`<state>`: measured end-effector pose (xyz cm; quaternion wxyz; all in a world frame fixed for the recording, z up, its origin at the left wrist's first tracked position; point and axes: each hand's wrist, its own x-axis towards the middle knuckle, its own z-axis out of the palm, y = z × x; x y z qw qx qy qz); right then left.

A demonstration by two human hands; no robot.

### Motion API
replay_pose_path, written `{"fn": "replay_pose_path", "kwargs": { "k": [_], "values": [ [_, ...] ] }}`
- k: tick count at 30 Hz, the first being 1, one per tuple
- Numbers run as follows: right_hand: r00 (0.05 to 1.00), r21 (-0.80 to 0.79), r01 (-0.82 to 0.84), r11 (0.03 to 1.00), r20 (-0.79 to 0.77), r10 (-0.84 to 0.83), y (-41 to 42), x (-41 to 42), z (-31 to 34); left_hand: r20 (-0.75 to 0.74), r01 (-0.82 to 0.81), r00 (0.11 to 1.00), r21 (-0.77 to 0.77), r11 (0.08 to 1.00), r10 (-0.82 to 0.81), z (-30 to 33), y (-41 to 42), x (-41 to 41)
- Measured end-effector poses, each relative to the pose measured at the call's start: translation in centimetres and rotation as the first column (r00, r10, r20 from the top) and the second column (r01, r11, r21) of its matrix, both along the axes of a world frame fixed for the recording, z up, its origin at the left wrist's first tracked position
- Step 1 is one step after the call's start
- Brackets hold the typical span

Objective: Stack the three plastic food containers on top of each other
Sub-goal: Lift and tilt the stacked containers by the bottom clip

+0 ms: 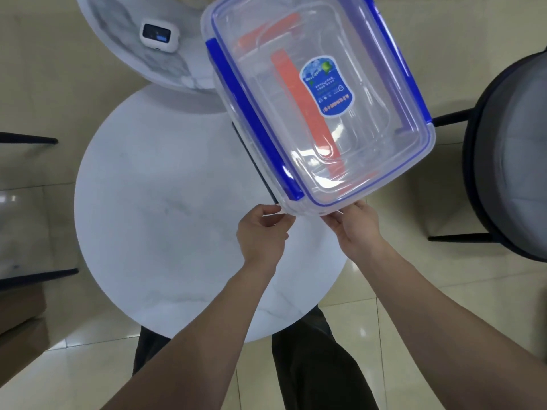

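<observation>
A large clear plastic food container with a blue-clipped lid (pixel 319 105) fills the upper middle of the head view, sitting high over the far right part of a round white marble-look table (pixel 165 220). Through its clear lid, orange clips of a smaller container (pixel 299 96) show below it, and a dark edge lower still runs along its left side. A blue oval label (pixel 325 85) lies on the lid. Both hands meet the container at its near short edge, so the container lies just beyond the fingertips. The left hand (pixel 262 229) is curled at the near left corner, fingers bent in toward the rim below the blue side clip (pixel 251 119); the right hand (pixel 356 224) touches the near right part of the rim, thumb on top and fingers tucked beneath. A second round table (pixel 118 45) behind carries a small white device (pixel 159 34). A dark chair (pixel 509 155) stands to the right on the tiled floor (pixel 414 306).
</observation>
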<state>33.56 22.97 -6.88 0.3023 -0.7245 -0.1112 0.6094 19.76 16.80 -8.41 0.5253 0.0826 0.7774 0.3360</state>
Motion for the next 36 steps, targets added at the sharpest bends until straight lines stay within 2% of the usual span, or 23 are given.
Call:
{"fn": "replay_pose_path", "kwargs": {
  "k": [4,10,15,22,30,36],
  "values": [
    [0.999,-0.031,0.041,0.999,-0.003,-0.041,-0.7,-0.3,-0.1,0.037,0.000,0.999,-0.003,1.000,0.000,-0.3,0.1,-0.4],
    [0.999,-0.050,-0.042,0.998,-0.027,0.041,-2.3,-1.6,0.6,0.095,-0.052,0.994,0.038,0.998,0.049,-0.6,0.1,-1.9],
    [0.998,-0.146,-0.063,0.987,-0.020,0.061,-3.7,-3.5,0.8,0.129,-0.096,0.988,0.062,0.993,0.088,-0.9,0.9,-3.2],
    [0.990,-0.259,-0.020,0.966,-0.139,-0.017,-4.4,-6.9,0.8,0.167,-0.171,0.974,0.096,0.981,0.154,-1.0,3.9,-5.7],
    [0.960,-0.324,0.096,0.941,-0.218,-0.173,-3.2,-9.0,0.1,0.101,-0.111,0.990,0.160,0.981,0.096,-1.7,7.4,-7.5],
    [0.969,-0.307,0.046,0.950,-0.217,-0.117,-2.9,-8.6,-0.3,0.149,-0.055,0.988,0.145,0.988,0.033,-1.9,8.5,-8.0]
  ]
}}
